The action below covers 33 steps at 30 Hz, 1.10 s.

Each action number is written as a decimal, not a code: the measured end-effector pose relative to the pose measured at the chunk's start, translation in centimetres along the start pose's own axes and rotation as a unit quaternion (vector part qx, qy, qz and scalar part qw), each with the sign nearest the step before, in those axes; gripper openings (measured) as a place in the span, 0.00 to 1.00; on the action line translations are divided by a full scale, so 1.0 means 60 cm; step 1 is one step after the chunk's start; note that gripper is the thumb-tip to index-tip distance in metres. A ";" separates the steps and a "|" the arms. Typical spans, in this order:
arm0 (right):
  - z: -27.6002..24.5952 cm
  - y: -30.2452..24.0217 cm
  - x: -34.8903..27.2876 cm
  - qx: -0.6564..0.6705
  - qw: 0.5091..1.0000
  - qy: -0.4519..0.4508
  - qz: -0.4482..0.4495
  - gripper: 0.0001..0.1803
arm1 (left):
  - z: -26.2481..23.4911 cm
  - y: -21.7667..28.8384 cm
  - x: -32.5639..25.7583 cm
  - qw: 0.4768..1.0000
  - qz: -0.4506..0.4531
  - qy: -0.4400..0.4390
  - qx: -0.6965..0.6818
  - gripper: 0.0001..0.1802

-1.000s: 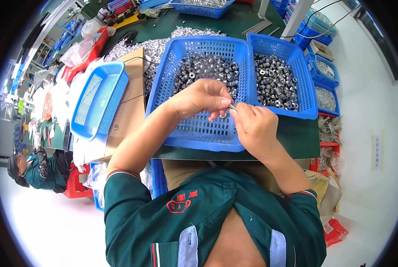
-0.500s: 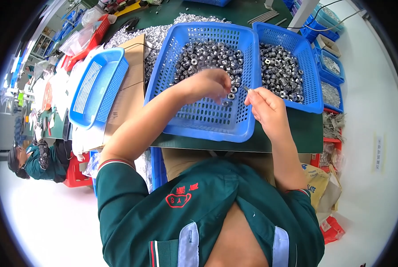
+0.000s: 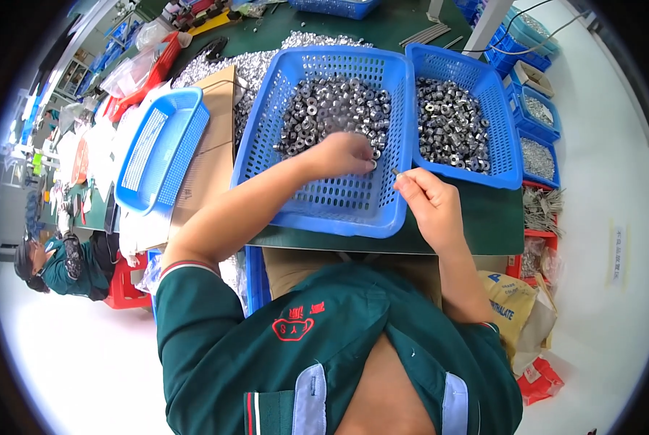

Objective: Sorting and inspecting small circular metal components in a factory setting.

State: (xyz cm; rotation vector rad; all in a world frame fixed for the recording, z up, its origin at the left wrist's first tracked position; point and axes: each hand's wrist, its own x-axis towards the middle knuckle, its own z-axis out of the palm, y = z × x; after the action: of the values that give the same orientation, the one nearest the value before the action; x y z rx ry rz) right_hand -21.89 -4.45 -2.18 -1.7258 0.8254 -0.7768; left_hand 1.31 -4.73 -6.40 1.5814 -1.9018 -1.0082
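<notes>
The big blue basket (image 3: 339, 196) in the middle of the green table (image 3: 484, 225) serves as the landmark here. Its far half holds a heap of small metal rings (image 3: 331, 116); its near half is mostly bare mesh.

The left hand (image 3: 346, 154) reaches into the basket and rests at the near edge of that heap, fingers curled down onto the rings. It looks closed around one or a few of them, though the fingertips hide exactly what it has.

The right hand (image 3: 426, 206) hovers just over the basket's right rim, thumb and forefinger pinched on a thin metal pin (image 3: 395, 172) that points toward the left hand. The other fingers are folded in.

To the right of the basket, touching it, sits a second blue basket (image 3: 498, 156) also filled with rings. To its left lies an empty blue tray (image 3: 157, 148) on a cardboard box (image 3: 208, 159).

Judging from this, the step in hand is picking a ring from the heap to join it with the pin. The next move would call for bringing both hands together and lining the ring's hole up with the pin tip, which needs a steady, fine grip.
</notes>
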 end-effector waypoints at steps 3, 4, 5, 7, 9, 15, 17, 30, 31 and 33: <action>-0.003 0.008 0.001 -0.061 0.998 0.015 -0.007 0.10 | -0.045 0.043 -0.012 0.896 -0.075 -0.073 -0.431 0.11; 0.000 0.012 0.003 -0.089 0.994 0.038 -0.048 0.10 | -0.046 0.048 -0.016 0.877 -0.069 -0.074 -0.470 0.12; 0.003 0.012 0.005 -0.117 0.987 0.061 -0.088 0.10 | -0.048 0.057 -0.019 0.871 -0.054 -0.080 -0.482 0.12; 0.008 0.005 0.008 -0.130 0.984 0.073 -0.103 0.10 | -0.049 0.068 -0.028 0.863 -0.036 -0.083 -0.497 0.11; 0.013 -0.003 0.011 -0.163 0.976 0.070 -0.126 0.09 | -0.045 0.073 -0.032 0.862 -0.036 -0.083 -0.499 0.11; 0.022 -0.017 0.018 -0.250 0.950 0.077 -0.169 0.06 | -0.039 0.076 -0.033 0.875 -0.015 -0.088 -0.476 0.10; 0.024 -0.020 0.022 -0.310 0.920 0.088 -0.223 0.05 | -0.039 0.076 -0.032 0.880 -0.003 -0.087 -0.467 0.09; 0.034 -0.022 0.044 -0.153 0.980 0.052 -0.113 0.11 | -0.047 0.063 -0.032 0.843 -0.018 -0.082 -0.531 0.12; 0.028 -0.028 0.046 -0.110 0.992 0.023 -0.057 0.14 | -0.048 0.069 -0.033 0.865 0.001 -0.056 -0.499 0.09; 0.021 -0.020 0.052 -0.048 0.999 -0.006 -0.007 0.14 | -0.052 0.079 -0.035 0.906 0.021 -0.020 -0.422 0.08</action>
State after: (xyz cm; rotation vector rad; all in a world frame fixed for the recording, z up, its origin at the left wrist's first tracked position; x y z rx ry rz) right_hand -18.93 -6.09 -1.04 -1.8210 0.8542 -0.7462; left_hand 1.17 -3.12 -0.58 0.9940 -1.2102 -1.5623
